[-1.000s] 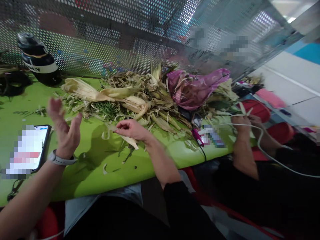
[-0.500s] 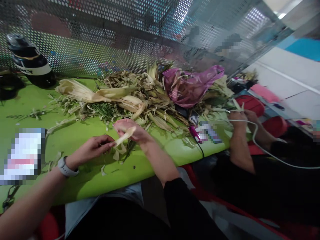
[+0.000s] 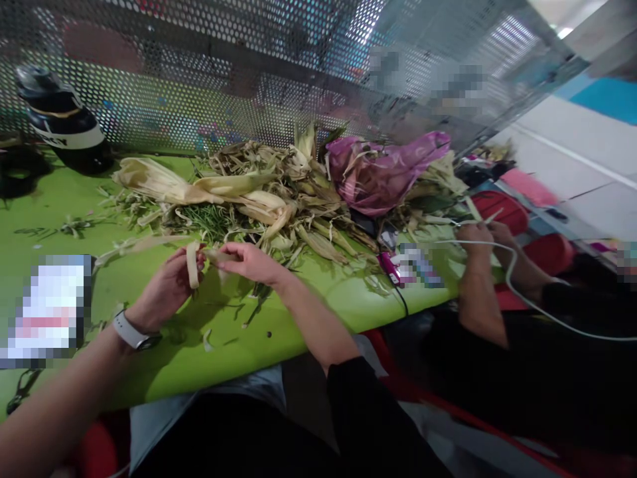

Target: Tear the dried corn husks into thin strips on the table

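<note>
A pale strip of corn husk (image 3: 194, 264) is looped over the fingers of my left hand (image 3: 170, 282), which is closed on it. My right hand (image 3: 252, 263) pinches the strip's other part (image 3: 215, 256), just to the right of the left fingers. Both hands are held above the green table (image 3: 219, 368), in front of a heap of dried corn husks (image 3: 269, 206). A larger pale husk (image 3: 154, 180) lies along the left of that heap. Small husk scraps (image 3: 207, 340) lie below my hands.
A dark bottle (image 3: 70, 133) stands at the back left, and a phone-like screen (image 3: 47, 309) lies at the left. A pink plastic bag (image 3: 383, 169) sits on the heap. Perforated metal panels (image 3: 199, 86) rise behind. At the right, another person's hands (image 3: 475, 239) work near a white cable (image 3: 507, 259).
My left hand has risen and turned, with the husk strip now looped over its fingers. My right hand has turned and now pinches the strip.
</note>
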Available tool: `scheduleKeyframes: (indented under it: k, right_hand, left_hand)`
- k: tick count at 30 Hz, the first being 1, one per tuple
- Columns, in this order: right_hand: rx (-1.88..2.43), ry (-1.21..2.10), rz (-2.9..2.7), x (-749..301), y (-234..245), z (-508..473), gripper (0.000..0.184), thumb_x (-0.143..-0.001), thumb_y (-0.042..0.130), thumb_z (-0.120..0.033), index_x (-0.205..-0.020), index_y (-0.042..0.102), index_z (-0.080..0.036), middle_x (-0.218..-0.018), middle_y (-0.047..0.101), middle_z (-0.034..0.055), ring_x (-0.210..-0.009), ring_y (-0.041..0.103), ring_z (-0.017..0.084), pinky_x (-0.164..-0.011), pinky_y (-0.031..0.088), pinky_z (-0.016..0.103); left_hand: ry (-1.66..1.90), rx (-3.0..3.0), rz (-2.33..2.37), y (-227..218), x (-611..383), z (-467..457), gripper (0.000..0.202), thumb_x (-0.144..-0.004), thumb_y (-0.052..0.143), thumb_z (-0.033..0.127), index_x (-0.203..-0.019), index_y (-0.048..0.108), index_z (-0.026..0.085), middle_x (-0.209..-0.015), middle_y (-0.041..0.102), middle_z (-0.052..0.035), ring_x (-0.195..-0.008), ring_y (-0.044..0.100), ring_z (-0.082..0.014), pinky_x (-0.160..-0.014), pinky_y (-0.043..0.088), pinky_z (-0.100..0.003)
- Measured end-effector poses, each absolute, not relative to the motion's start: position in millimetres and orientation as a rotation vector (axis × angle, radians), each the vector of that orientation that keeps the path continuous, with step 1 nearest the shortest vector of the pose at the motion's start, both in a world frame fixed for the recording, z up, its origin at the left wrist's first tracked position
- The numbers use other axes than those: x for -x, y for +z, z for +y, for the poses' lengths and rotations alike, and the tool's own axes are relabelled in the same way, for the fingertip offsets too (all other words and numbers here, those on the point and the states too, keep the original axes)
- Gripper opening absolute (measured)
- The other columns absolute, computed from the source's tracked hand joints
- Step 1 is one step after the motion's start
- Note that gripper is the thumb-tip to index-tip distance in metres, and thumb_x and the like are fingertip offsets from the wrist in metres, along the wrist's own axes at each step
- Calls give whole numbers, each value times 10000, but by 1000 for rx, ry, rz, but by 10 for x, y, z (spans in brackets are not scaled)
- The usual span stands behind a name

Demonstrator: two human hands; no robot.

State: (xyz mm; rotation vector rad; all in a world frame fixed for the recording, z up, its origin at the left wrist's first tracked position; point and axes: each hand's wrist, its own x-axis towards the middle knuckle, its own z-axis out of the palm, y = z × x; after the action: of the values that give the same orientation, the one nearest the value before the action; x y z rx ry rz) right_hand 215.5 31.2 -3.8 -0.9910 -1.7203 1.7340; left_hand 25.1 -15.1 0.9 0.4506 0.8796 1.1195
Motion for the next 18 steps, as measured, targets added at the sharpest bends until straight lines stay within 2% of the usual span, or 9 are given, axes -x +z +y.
scheduleKeyframes:
  k: [2, 4, 6, 10, 13, 15, 18]
  right_hand:
    - [1036, 1693, -1694, -2158, -58, 339, 134, -813, 673, -275, -858, 634, -155, -735, 632, -20, -631, 561, 74, -637, 467, 215]
    - [1089, 1689, -1673, -2171, -59, 366, 157, -812, 664, -304, -817, 634, -150, -677, 602, -33, -568, 512, 60, -547, 414, 188]
    - [1134, 1702, -1642, -2187, -50, 387, 174, -785, 679, -313, -772, 630, -146, -644, 582, -40, -542, 485, 51, -500, 380, 169]
    - [1140, 1802, -1492, -2213, -29, 405, 170, -722, 707, -298, -744, 625, -151, -622, 585, -48, -514, 494, 45, -470, 408, 151]
    - [1059, 1911, -1370, -2230, -17, 406, 172, -700, 695, -299, -766, 622, -158, -601, 580, -58, -457, 472, 46, -415, 417, 158]
    - [987, 1967, -1323, -2236, -15, 407, 167, -698, 681, -299, -767, 616, -161, -568, 561, -66, -420, 440, 48, -383, 407, 164]
    - [975, 2005, -1319, -2230, -31, 416, 153, -714, 665, -295, -767, 610, -162, -535, 530, -73, -398, 401, 50, -368, 386, 169]
  left_hand:
    - [1039, -392, 911, -29, -248, -136, 39, -914, 565, 136, -917, 603, 128, -609, 577, 32, -473, 502, -45, -434, 397, -124]
    - [955, -367, 909, -67, -244, -119, 121, -931, 525, 116, -816, 559, 138, -510, 488, 53, -390, 406, -43, -373, 327, -132]
    - [910, -357, 896, -79, -236, -107, 197, -947, 476, 112, -760, 518, 157, -471, 439, 59, -365, 368, -51, -363, 316, -139]
    - [921, -348, 842, -12, -220, -122, 273, -964, 402, 158, -705, 490, 174, -501, 449, 29, -396, 417, -68, -347, 298, -136]
    - [919, -379, 768, 29, -221, -162, 209, -936, 457, 160, -742, 534, 156, -569, 506, 10, -438, 478, -69, -368, 337, -132]
    - [895, -430, 720, 26, -228, -179, 188, -932, 515, 188, -746, 533, 161, -540, 483, 38, -370, 399, -43, -355, 314, -127]
    - [867, -473, 742, 16, -234, -170, 299, -951, 533, 283, -678, 494, 169, -428, 382, 74, -292, 258, -28, -319, 237, -125]
